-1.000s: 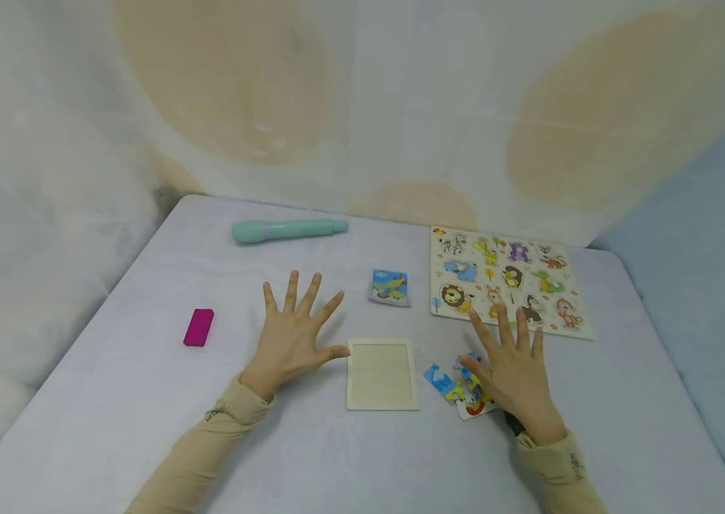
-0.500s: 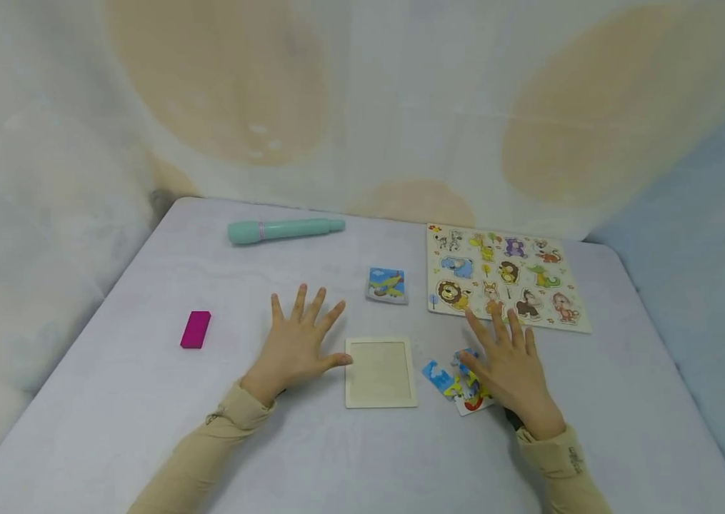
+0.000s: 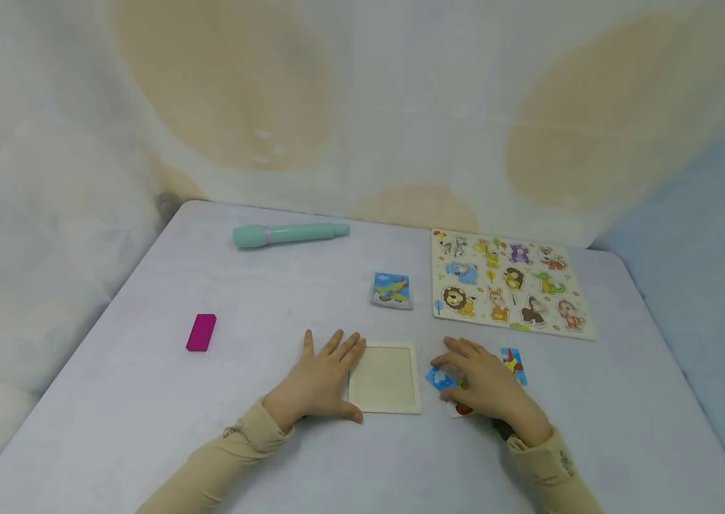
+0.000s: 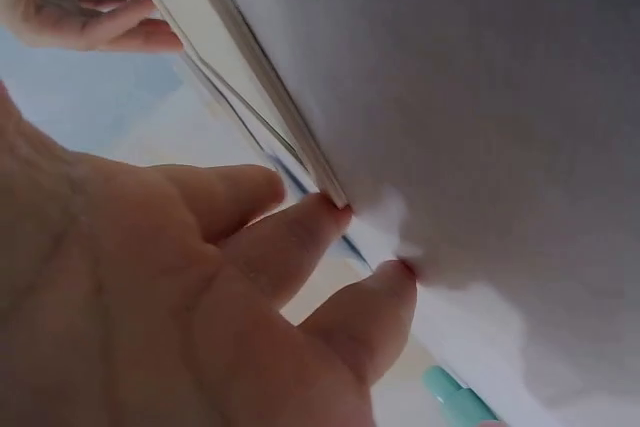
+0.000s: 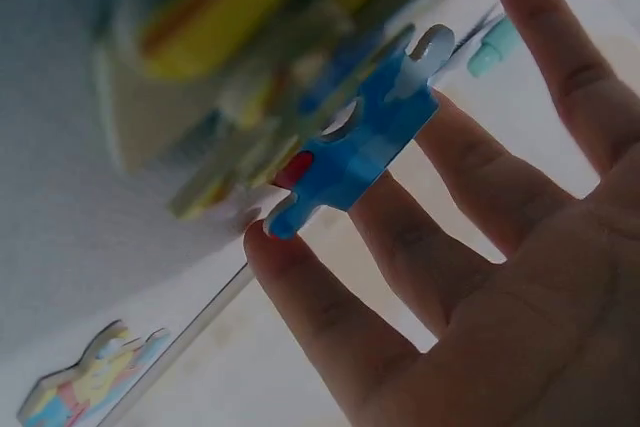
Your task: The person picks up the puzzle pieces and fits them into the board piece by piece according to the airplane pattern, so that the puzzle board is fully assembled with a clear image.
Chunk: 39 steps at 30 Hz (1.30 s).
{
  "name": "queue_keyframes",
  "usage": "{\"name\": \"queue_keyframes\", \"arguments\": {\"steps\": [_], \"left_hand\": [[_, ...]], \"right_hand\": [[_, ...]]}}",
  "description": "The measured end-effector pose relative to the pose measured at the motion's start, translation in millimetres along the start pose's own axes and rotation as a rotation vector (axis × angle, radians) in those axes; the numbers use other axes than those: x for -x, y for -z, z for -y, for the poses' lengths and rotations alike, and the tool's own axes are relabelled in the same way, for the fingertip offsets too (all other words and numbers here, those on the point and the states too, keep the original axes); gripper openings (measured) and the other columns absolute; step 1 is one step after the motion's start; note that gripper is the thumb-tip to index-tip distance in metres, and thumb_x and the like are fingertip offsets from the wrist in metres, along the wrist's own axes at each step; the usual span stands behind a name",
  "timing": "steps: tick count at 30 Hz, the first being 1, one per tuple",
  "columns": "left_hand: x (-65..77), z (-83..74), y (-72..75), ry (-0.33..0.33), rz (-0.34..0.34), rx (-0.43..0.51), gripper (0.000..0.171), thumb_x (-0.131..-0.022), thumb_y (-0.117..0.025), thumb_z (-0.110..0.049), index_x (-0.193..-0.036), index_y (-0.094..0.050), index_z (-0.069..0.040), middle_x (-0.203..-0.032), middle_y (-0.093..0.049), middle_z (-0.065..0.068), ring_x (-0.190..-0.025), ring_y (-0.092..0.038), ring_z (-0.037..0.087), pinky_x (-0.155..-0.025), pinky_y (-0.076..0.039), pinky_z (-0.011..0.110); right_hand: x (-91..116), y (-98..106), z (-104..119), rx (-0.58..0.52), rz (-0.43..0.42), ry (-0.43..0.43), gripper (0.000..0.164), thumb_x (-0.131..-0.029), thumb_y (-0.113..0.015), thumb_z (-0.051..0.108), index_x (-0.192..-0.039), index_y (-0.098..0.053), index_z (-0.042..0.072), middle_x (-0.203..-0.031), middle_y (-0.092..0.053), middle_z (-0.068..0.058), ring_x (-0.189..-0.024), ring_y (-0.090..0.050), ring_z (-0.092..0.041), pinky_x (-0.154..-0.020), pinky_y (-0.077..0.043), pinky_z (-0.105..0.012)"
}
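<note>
Jigsaw pieces [image 3: 441, 378] lie just right of the square tray [image 3: 394, 408], and every one in view is outside it, so the work looks barely begun, with none seated. Well left of the tray sits a magenta block [image 3: 201, 333]; farther back on that side of the worktop [image 3: 143, 421] lies a turquoise stick [image 3: 298, 233]. Along the tray's left edge, the left hand [image 3: 320, 377] touches the rim with relaxed, extended fingers, grasping nothing. Behind the tray lies a small airplane picture [image 3: 392, 290]. On its right, the right hand [image 3: 487, 378] arches over the overlapping pieces, thumb and forefinger apart; whether it pinches one, I cannot tell. A lone piece [image 3: 513, 365] rests farther right of the tray; behind that is an animal board [image 3: 513, 282]. Both sleeve cuffs carry dark lettering, too small to read; no brand or label is legible.
</note>
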<state>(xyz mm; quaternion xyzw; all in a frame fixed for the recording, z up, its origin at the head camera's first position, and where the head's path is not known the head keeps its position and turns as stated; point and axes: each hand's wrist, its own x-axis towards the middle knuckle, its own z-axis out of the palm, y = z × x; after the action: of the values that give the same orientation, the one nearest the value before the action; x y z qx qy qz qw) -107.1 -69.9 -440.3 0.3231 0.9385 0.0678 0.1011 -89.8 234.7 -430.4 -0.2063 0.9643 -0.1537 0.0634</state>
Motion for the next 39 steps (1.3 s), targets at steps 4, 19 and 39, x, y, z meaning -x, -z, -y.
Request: {"name": "queue_keyframes", "arguments": {"steps": [4, 19, 39], "left_hand": [[-0.6, 7.4, 2.0, 0.010, -0.001, -0.009, 0.118, -0.065, -0.072, -0.073, -0.154, -0.026, -0.011, -0.159, -0.031, 0.003, -0.148, -0.025, 0.035, -0.106, -0.015, 0.077], [-0.9, 20.1, -0.8, 0.023, 0.012, 0.106, 0.122, -0.065, -0.077, -0.066, -0.156, -0.018, -0.010, -0.162, -0.024, 0.003, -0.150, -0.018, 0.033, -0.115, -0.013, 0.067], [3.9, 17.2, 2.9, -0.009, 0.014, 0.129, 0.116, -0.068, -0.075, -0.066, -0.154, -0.023, -0.007, -0.161, -0.026, 0.005, -0.149, -0.019, 0.036, -0.113, -0.016, 0.068]], "right_hand": [[-6, 0, 3, -0.059, -0.001, -0.007, 0.038, -0.073, -0.085, 0.024, -0.105, -0.066, 0.020, -0.137, -0.050, -0.021, -0.124, -0.045, -0.047, -0.095, -0.042, -0.062], [-39, 9, 8, -0.561, 0.025, -0.170, 0.012, -0.089, -0.069, 0.011, -0.098, -0.062, 0.008, -0.082, -0.064, -0.004, -0.063, -0.058, -0.012, -0.058, -0.051, -0.025], [-112, -26, 95, -0.424, 0.081, -0.198, 0.015, -0.083, -0.074, 0.009, -0.078, -0.060, 0.007, -0.062, -0.058, 0.000, -0.050, -0.048, -0.009, -0.045, -0.034, -0.019]]}}
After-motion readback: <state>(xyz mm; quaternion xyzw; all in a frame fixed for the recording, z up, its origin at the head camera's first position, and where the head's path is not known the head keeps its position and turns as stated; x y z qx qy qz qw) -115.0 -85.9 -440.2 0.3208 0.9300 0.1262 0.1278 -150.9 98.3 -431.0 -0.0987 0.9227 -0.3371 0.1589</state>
